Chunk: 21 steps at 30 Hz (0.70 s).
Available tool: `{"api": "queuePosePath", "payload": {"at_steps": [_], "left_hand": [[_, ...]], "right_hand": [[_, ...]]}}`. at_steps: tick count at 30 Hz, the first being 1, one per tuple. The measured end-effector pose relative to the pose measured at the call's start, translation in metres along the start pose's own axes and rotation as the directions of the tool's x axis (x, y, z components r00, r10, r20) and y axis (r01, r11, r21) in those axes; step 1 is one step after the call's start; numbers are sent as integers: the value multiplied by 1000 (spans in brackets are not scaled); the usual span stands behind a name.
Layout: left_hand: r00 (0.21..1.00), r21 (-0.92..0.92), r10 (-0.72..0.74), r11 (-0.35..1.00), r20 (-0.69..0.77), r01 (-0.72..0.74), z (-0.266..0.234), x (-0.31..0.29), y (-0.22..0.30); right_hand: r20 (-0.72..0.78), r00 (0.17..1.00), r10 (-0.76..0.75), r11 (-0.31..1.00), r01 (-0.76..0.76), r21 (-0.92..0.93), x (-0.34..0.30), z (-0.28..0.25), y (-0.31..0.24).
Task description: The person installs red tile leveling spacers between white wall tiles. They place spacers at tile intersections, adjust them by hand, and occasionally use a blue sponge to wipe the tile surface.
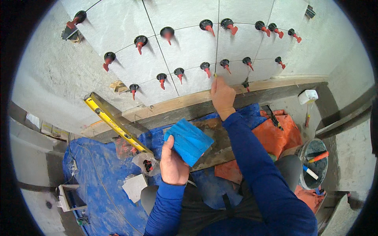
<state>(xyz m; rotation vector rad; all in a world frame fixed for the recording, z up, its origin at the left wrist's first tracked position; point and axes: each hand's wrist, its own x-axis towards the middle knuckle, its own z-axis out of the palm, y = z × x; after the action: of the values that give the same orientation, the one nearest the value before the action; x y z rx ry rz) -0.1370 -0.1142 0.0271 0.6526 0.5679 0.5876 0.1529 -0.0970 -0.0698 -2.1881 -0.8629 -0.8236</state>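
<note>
My left hand (175, 167) is wrapped round a blue sponge-like block (188, 141), its upper face creased, held out in front of my knees. Up at the wall, my right hand (223, 95) is closed in a pinch against the vertical joint between two tiles. A small yellowish tip shows above its fingers; what it belongs to is hidden. Pale grey wall tiles (191, 82) surround that hand. Red-and-black levelling clips sit along the joints, the nearest clip (205, 69) just up and left of my right fingers.
A yellow spirit level (116, 122) leans against the wall at left. Blue sheeting (92, 169) covers the floor. At right stand a bucket (302, 157) with handled tools and an orange sheet (275, 135). A wooden batten (173, 105) runs under the tiles.
</note>
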Motion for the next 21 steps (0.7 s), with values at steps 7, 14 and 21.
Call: {"api": "queuePosePath", "payload": {"at_steps": [7,14,21], "left_hand": [[1000,22,-2,1000,-18,3,-2,32,-28],[996,151,12,989,-91,2,13,63,-82],[922,157,387,911,-5,-382,88,160,-93]], "right_hand": [[769,639,15,994,74,-82,-105,-27,47],[679,714,-167,985,146,89,-26,-155,69],[445,895,9,944,-155,291,-1,-245,67]]}}
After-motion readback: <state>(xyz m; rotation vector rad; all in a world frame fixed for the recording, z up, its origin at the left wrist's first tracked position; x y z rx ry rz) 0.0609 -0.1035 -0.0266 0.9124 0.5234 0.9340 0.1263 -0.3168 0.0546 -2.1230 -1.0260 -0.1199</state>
